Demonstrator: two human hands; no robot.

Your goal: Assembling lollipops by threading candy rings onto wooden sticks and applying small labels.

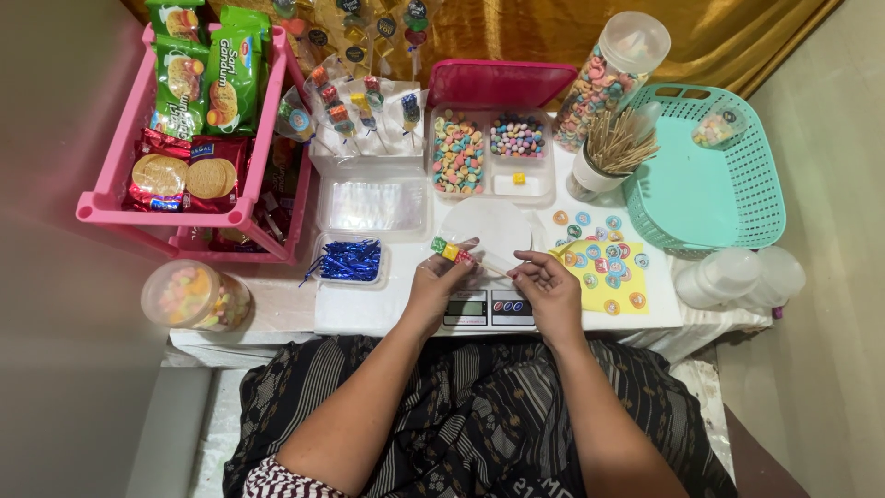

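Left hand (441,281) pinches the candy skewer (452,251) near its sweets, right hand (550,288) pinching the stick end; light, brittle, best held by the stick.

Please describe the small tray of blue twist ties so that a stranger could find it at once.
Start at the pink rack on the left side. Just right of its lower corner sits a small clear tray, in front of a larger clear tray of plastic bags. It alone holds shiny blue twist ties.
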